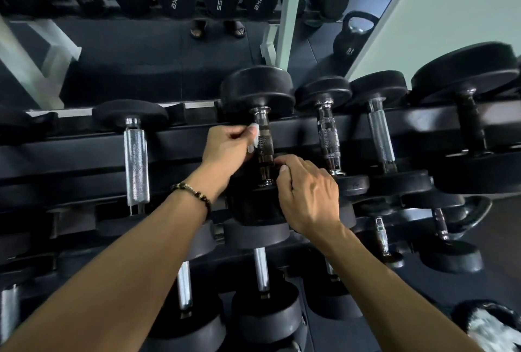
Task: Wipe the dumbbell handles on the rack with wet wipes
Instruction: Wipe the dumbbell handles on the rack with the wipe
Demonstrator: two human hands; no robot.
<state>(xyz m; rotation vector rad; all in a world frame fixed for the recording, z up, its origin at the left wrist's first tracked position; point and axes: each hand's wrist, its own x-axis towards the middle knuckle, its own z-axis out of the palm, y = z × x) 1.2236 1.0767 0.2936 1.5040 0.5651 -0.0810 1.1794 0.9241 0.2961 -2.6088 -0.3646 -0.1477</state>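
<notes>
A black dumbbell with a chrome knurled handle (264, 146) lies across the top tier of the black rack (84, 148), at mid frame. My left hand (225, 148) pinches a white wet wipe (253, 137) against the left side of that handle. My right hand (307, 196) rests with curled fingers on the near weight head (253, 208) of the same dumbbell, its fingertips at the lower end of the handle. Part of the wipe is hidden inside my left fingers.
More dumbbells lie on the same tier: one at left (135, 165), two to the right (328, 140) (380, 137), and a large one at far right (470, 126). Lower tiers hold several more. A mirror behind reflects a kettlebell (352, 33).
</notes>
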